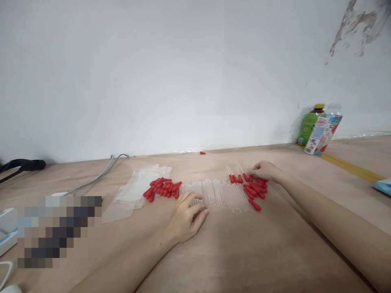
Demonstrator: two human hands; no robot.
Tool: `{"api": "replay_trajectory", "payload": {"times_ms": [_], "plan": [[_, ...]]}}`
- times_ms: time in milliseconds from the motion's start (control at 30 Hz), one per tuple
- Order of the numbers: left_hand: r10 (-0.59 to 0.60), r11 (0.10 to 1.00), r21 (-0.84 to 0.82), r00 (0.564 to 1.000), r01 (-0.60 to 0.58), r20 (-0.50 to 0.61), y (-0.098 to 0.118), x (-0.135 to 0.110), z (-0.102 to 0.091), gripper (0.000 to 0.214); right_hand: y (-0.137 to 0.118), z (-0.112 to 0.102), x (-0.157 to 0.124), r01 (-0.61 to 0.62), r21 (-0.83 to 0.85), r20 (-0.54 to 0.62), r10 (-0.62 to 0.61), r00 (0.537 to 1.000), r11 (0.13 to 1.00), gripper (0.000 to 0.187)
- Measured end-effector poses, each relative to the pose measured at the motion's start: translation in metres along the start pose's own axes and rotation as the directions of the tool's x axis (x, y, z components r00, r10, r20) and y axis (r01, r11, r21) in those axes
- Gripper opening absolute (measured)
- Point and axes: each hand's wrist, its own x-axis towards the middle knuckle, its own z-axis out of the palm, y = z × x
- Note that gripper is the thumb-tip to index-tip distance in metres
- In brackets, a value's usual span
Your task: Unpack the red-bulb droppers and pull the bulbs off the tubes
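My left hand [188,215] lies low over the near left end of a row of thin clear glass tubes [221,195]. Its fingers are loosely curved and apart, with nothing visibly held in them. Across the row, my right hand [265,170] has its fingertips closed at the red bulb of a dropper [251,178]; its tube is not clearly visible. Beside it lie several droppers with red rubber bulbs [235,178], tubes pointing away. A pile of loose red rubber bulbs [165,187] sits left of the tubes, and another group of red bulbs [258,189] lies below my right hand.
Clear plastic zip bags [139,183] lie left of the bulbs. One dropper [203,153] rests near the wall. Two bottles [320,132] stand at the back right by yellow tape [351,167]. Grey cables [97,177] and a blurred-out object [58,232] are at left on the wooden table [232,256].
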Motion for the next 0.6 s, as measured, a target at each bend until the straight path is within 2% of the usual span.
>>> {"api": "replay_trajectory", "payload": {"times_ms": [233,400,600], "plan": [[-0.012,1.000,0.002,1.000,0.012,0.018,0.001,-0.001,0.000,0.014,-0.018,0.001,0.000,-0.039,-0.039,0.042,0.040,0.998,0.998,0.029],[-0.015,1.000,0.012,1.000,0.015,0.017,0.002,-0.001,0.000,0.015,-0.030,0.007,0.001,-0.073,-0.058,0.082,0.078,0.994,0.996,0.024],[-0.010,1.000,0.016,1.000,0.009,0.017,0.002,-0.001,-0.001,0.015,-0.036,-0.002,-0.001,-0.022,-0.021,-0.037,0.021,0.999,1.000,0.024]]}}
